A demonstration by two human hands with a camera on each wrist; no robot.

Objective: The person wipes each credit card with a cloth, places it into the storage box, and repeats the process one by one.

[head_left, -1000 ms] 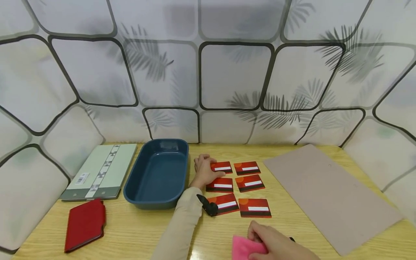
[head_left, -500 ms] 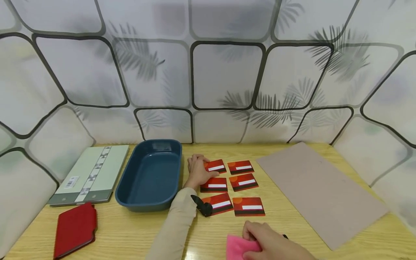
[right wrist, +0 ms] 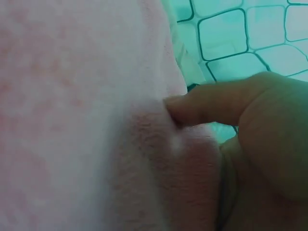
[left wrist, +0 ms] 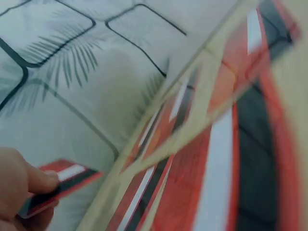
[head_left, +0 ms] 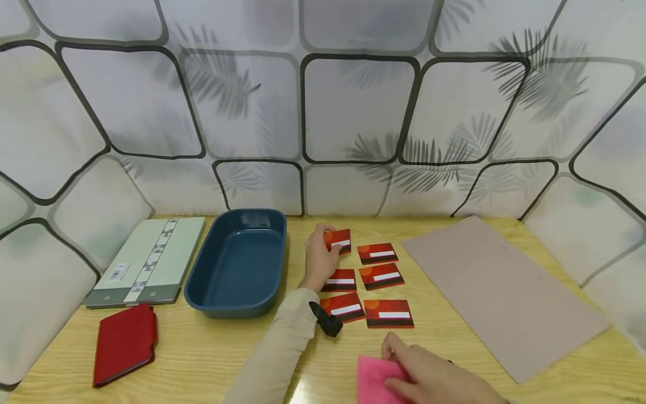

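My left hand (head_left: pixel 319 261) pinches a red bank card (head_left: pixel 344 238) with a white strip and a dark band, between thumb and fingers. In the left wrist view that card (left wrist: pixel 72 173) is off the table, tilted. Several like cards lie flat nearby, among them one just below the hand (head_left: pixel 343 281) and one at the front right (head_left: pixel 388 314). At the front edge of the head view, my right hand (head_left: pixel 429 373) grips a pink cloth (head_left: pixel 373 379). The cloth fills much of the right wrist view, with the thumb (right wrist: pixel 207 103) pressed onto it.
A deep blue tray (head_left: pixel 194 297) stands left of the left forearm. Further left are a pale green folder (head_left: pixel 136 264) and a red wallet or notebook (head_left: pixel 126 345). A greyish-pink board (head_left: pixel 504 292) lies at right. Patterned fabric walls (head_left: pixel 353 112) enclose the table.
The left hand has lifted the back left card off the table, where it lay flat before. The right hand keeps its hold on the pink cloth. The head view has shifted slightly.
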